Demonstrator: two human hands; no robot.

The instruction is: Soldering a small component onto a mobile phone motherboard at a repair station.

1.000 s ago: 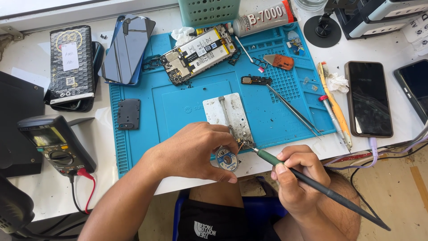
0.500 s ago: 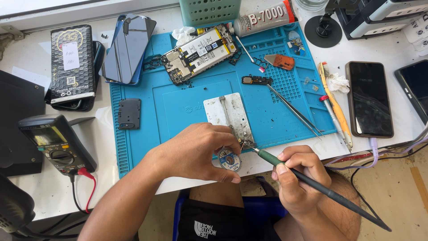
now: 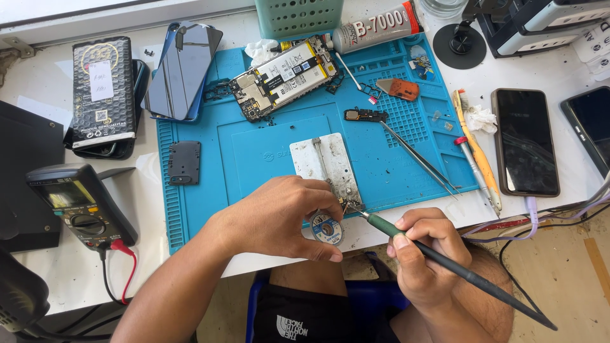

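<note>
My left hand (image 3: 283, 216) rests at the front edge of the blue work mat (image 3: 203, 209), its fingers pinched on a small round spool of solder wick (image 3: 326, 228). My right hand (image 3: 422, 254) grips a soldering iron (image 3: 445, 260) with a green collar and black handle. The iron's tip meets a small part at the near end of a white metal holder plate (image 3: 330, 166), right beside my left fingertips. What sits under the tip is too small to make out.
An opened phone with bare circuit board (image 3: 286, 76) lies at the mat's back, with tweezers (image 3: 416, 159), a glue tube (image 3: 375, 28) and a small black cover (image 3: 185, 162). A multimeter (image 3: 76, 206) is left; a black phone (image 3: 524, 141), toothbrush (image 3: 480, 152) and cables right.
</note>
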